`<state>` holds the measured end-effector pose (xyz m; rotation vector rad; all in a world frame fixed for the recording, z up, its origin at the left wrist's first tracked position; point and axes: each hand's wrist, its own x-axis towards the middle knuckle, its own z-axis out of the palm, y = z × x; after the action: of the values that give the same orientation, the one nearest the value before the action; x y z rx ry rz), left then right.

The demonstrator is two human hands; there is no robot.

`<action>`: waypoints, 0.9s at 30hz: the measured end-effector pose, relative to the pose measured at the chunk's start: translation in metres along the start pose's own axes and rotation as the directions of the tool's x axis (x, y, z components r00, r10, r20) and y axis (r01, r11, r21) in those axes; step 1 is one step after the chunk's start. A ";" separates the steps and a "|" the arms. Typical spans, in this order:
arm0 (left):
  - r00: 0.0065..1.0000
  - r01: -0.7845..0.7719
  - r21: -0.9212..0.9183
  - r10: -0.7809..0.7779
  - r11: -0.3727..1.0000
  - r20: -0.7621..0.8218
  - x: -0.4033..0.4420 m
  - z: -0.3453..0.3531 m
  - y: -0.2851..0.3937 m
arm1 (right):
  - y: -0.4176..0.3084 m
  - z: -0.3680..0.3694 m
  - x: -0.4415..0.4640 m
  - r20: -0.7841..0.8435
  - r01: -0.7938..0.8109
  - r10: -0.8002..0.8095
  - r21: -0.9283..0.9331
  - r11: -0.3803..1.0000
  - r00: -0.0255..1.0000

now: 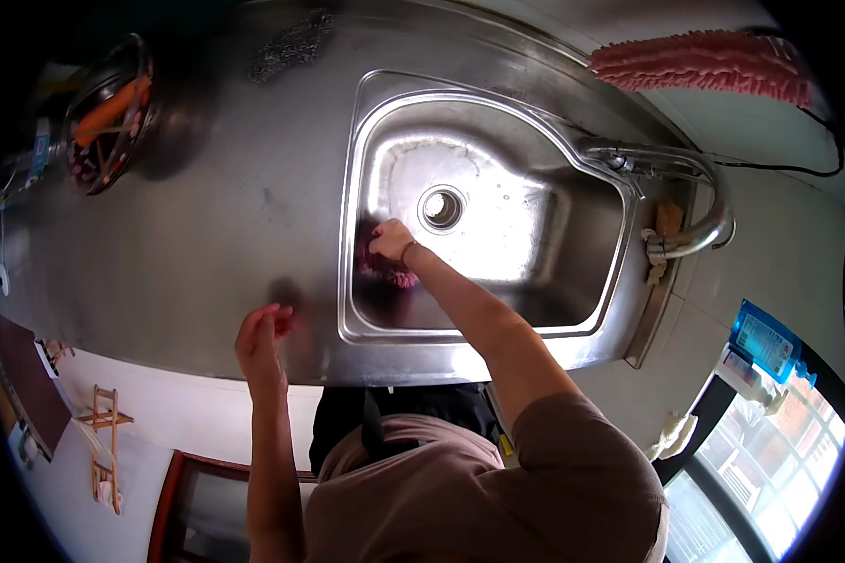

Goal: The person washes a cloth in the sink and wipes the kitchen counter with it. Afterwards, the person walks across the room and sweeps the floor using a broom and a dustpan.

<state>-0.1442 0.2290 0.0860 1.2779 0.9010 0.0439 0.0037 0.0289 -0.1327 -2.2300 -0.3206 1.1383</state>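
Note:
My right hand [391, 240] is down inside the steel sink [469, 131], at its left wall, with the fingers closed round a pink cloth [402, 278]. Part of the cloth hangs below the hand; the rest is dark against the wall. The round drain [440, 207] lies just to the right of that hand. Over the front edge of the steel counter [207, 253], left of the sink, my left hand [265, 336] is raised with bent fingers. Nothing shows in it, and its thumb and fingers are close together.
A curved faucet [709, 202] stands right of the sink. A bowl [141, 122] with orange-handled items sits at the far left, and a dark mesh scrubber [291, 47] lies at the back. A pink fluffy cloth [704, 66] and a blue bottle [765, 342] are at the right.

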 end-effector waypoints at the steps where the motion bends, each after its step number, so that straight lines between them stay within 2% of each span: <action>1: 1.000 0.001 0.002 -0.001 1.000 0.001 0.000 0.003 -0.001 | -0.003 -0.013 0.009 -0.018 -0.058 0.060 0.112 0.992 0.998; 3: 0.998 0.043 0.005 -0.043 0.999 -0.053 -0.002 0.011 -0.006 | -0.017 -0.041 0.024 -0.318 0.042 -0.004 0.111 0.993 0.948; 5: 0.995 0.075 -0.003 -0.075 0.997 -0.059 -0.003 0.021 -0.014 | -0.007 -0.059 0.055 -0.565 0.304 -0.280 -0.054 0.951 0.776; 6: 0.993 0.098 -0.015 -0.099 0.995 -0.066 -0.003 0.027 -0.018 | -0.007 -0.074 0.061 -0.566 0.319 -0.352 -0.159 0.934 0.746; 7: 0.993 0.100 -0.014 -0.101 0.995 -0.067 -0.001 0.031 -0.021 | -0.007 -0.093 0.063 -0.558 0.330 -0.421 -0.263 0.907 0.715; 9: 0.999 0.028 0.036 -0.027 0.999 -0.035 -0.004 0.036 -0.024 | 0.011 -0.127 0.054 -0.355 0.250 -0.527 -0.593 0.765 0.772; 11: 0.997 0.021 0.050 -0.017 0.999 -0.072 -0.007 0.043 -0.016 | 0.044 -0.164 0.027 -0.134 0.289 -0.588 -0.771 0.567 0.797; 13: 0.994 0.004 0.059 0.003 0.998 -0.113 -0.010 0.046 -0.015 | 0.103 -0.195 -0.003 -0.084 0.263 -0.626 -0.858 0.441 0.776; 15: 0.990 -0.029 0.092 0.041 0.995 -0.136 -0.013 0.044 -0.014 | 0.137 -0.218 -0.048 -0.022 0.252 -0.567 -0.881 0.401 0.824; 17: 0.989 -0.041 0.093 0.053 0.995 -0.138 -0.019 0.044 -0.013 | 0.159 -0.213 -0.093 -0.120 0.074 -0.394 -0.894 0.443 0.911; 18: 0.990 -0.029 0.097 0.042 0.995 -0.132 -0.021 0.045 -0.013 | 0.164 -0.200 -0.112 -0.327 -0.143 -0.211 -0.789 0.598 0.921; 19: 0.991 -0.018 0.101 0.031 0.995 -0.128 -0.022 0.045 -0.013 | 0.173 -0.184 -0.126 -0.492 -0.354 0.002 -0.625 0.696 0.871; 21: 0.993 -0.015 0.096 0.026 0.995 -0.114 -0.026 0.048 -0.017 | 0.208 -0.136 -0.129 -0.589 -0.398 0.130 -0.352 0.847 0.798; 23: 0.995 -0.007 0.087 0.016 0.996 -0.097 -0.029 0.054 -0.017 | 0.212 -0.081 -0.120 -0.570 -0.289 -0.049 -0.486 0.825 0.820; 25: 0.995 -0.010 0.067 0.016 0.998 -0.096 -0.031 0.062 -0.014 | 0.150 -0.063 -0.126 -0.352 -0.128 -0.015 -0.380 0.916 0.936; 27: 0.996 -0.042 0.089 0.049 0.995 -0.078 -0.032 0.069 -0.008 | 0.131 -0.071 -0.121 -0.079 0.168 -0.236 -0.491 0.855 0.969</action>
<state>-0.1278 0.1556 0.0980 1.3859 0.9515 0.0933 -0.0199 -0.1594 -0.1031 -2.6073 -0.8410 0.8493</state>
